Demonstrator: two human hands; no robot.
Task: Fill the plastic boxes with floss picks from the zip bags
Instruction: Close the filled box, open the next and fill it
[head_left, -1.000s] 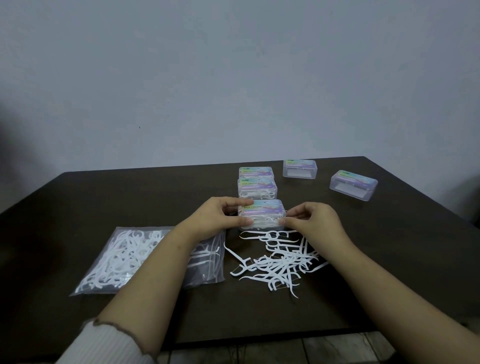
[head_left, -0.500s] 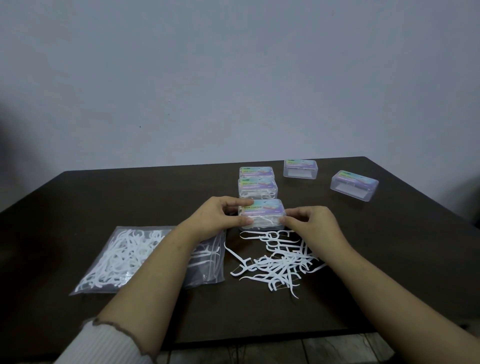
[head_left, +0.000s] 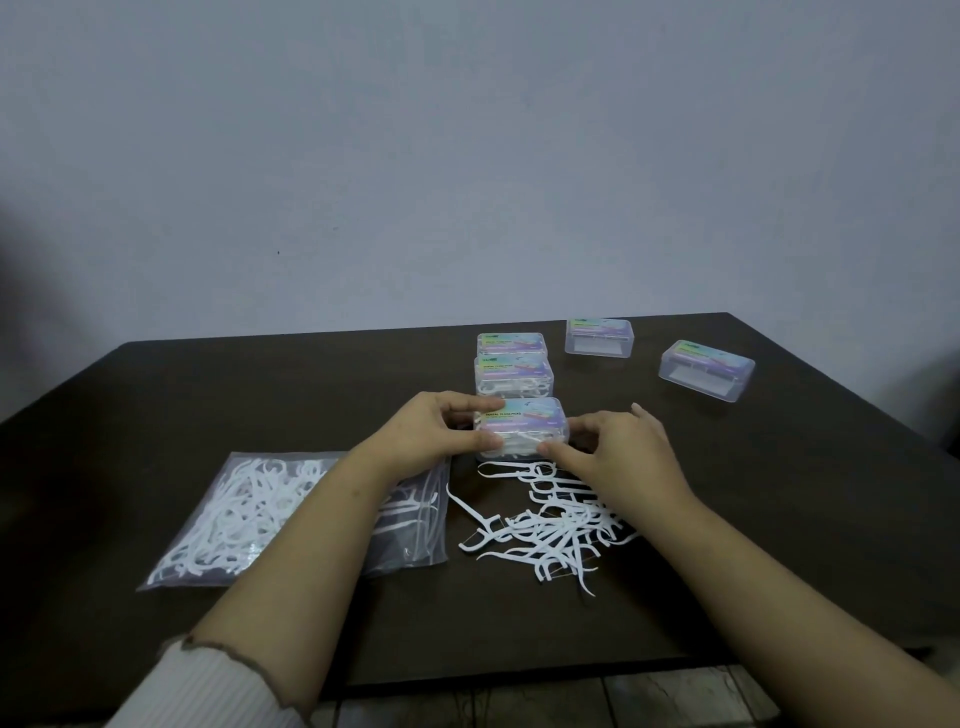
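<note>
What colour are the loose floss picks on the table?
White, clearest in the head view: the loose floss picks on the dark table.

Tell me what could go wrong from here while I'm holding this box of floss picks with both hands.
The nearest box sits right at the loose floss picks; sliding it toward you could scatter them. The left forearm lies over the zip bag, so pulling back may drag it. The left hand and right hand pinch only its ends, so it might slip.

dark brown wooden table (head_left: 260, 395), plain pale grey wall (head_left: 467, 156) behind it (one tiny dark speck), tiled floor (head_left: 649, 701) below
</note>
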